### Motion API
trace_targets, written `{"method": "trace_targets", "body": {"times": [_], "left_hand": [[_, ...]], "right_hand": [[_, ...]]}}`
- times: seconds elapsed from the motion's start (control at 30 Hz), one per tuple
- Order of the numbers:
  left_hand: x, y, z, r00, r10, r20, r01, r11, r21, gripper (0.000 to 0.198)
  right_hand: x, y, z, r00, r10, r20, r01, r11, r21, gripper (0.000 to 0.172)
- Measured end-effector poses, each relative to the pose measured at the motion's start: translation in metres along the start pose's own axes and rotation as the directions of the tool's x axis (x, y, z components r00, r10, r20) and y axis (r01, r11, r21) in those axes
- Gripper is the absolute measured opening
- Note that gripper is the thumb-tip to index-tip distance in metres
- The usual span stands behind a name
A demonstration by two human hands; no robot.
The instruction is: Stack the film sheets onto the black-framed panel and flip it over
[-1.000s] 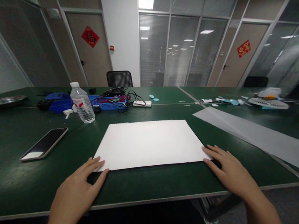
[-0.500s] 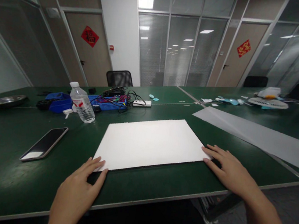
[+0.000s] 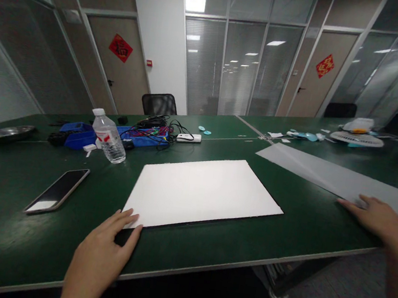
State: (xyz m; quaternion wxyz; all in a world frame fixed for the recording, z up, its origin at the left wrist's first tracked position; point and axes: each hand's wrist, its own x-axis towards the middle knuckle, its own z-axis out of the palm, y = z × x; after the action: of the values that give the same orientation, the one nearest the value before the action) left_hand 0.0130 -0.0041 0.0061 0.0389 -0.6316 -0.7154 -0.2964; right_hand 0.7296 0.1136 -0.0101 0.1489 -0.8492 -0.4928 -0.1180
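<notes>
By the desk edge (image 3: 212,264), your loose-fingered left hand (image 3: 102,248) steadies white paper (image 3: 203,195); your right hand (image 3: 381,219), grip unclear, should pinch the grey sheet (image 3: 325,173).

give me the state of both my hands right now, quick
Left hand: open, resting on a corner of the white sheet.
Right hand: at the grey sheet; open or gripping cannot be told.
</notes>
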Motion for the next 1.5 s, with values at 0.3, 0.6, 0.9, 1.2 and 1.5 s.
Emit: {"method": "trace_targets", "body": {"times": [0.3, 0.6, 0.9, 1.2, 1.5], "left_hand": [[0.000, -0.001, 0.001, 1.000, 0.009, 0.013, -0.010, 0.999, 0.031, 0.042], [0.001, 0.000, 0.000, 1.000, 0.004, 0.013, -0.004, 1.000, 0.003, 0.043], [0.001, -0.001, 0.000, 1.000, 0.007, 0.008, -0.007, 1.000, -0.004, 0.041], [0.001, -0.001, 0.002, 1.000, 0.012, -0.001, -0.012, 1.000, -0.002, 0.041], [-0.002, 0.006, -0.009, 0.999, -0.050, 0.018, 0.049, 0.997, 0.053, 0.060]], "right_hand": [[-0.037, -0.042, -0.027, 0.985, -0.133, 0.107, 0.142, 0.987, -0.078, 0.060], [-0.079, -0.078, -0.043, 0.991, -0.128, -0.044, 0.122, 0.987, -0.106, 0.058], [-0.152, -0.167, -0.047, 0.811, -0.521, -0.265, 0.576, 0.789, 0.212, 0.047], [-0.160, -0.172, -0.046, 0.728, -0.619, -0.294, 0.667, 0.540, 0.514, 0.025], [-0.147, -0.167, -0.028, 0.788, -0.510, -0.344, 0.613, 0.700, 0.367, 0.026]]}}
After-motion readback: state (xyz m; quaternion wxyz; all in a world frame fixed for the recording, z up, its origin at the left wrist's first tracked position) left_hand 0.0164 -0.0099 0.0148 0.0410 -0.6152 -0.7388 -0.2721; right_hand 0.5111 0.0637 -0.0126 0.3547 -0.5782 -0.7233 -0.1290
